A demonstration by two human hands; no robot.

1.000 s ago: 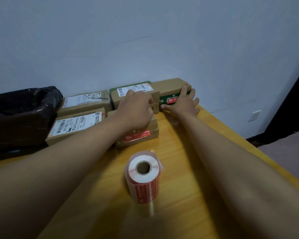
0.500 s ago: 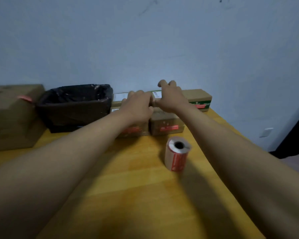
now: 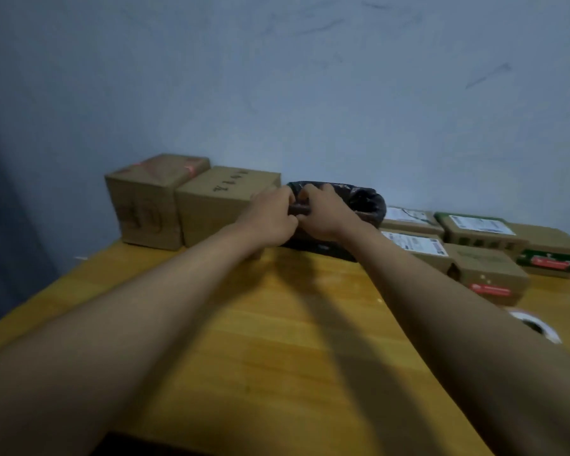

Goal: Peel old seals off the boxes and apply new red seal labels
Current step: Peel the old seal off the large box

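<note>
My left hand (image 3: pixel 268 216) and my right hand (image 3: pixel 323 212) meet at the near rim of a bin lined with a black bag (image 3: pixel 364 200), fingers curled round its dark edge. Left of the bin stand two tall cardboard boxes: one (image 3: pixel 145 200) with red seals on its top, the other (image 3: pixel 222 205) plain with dark writing. To the right lie several flat parcels; one brown box (image 3: pixel 489 273) and a green box (image 3: pixel 555 255) carry red seal labels on their front faces. The roll of red labels (image 3: pixel 538 327) peeks out behind my right forearm.
A yellow wooden table (image 3: pixel 277 340) carries everything, with its left edge and near edge in view. All the boxes line up along a pale blue wall (image 3: pixel 310 93) at the back. White shipping labels cover the tops of some parcels (image 3: pixel 415 243).
Both hands have left the small parcels and travelled left to the black-lined bin, where they now hold its rim. The view has swung left, bringing the tall boxes into sight.
</note>
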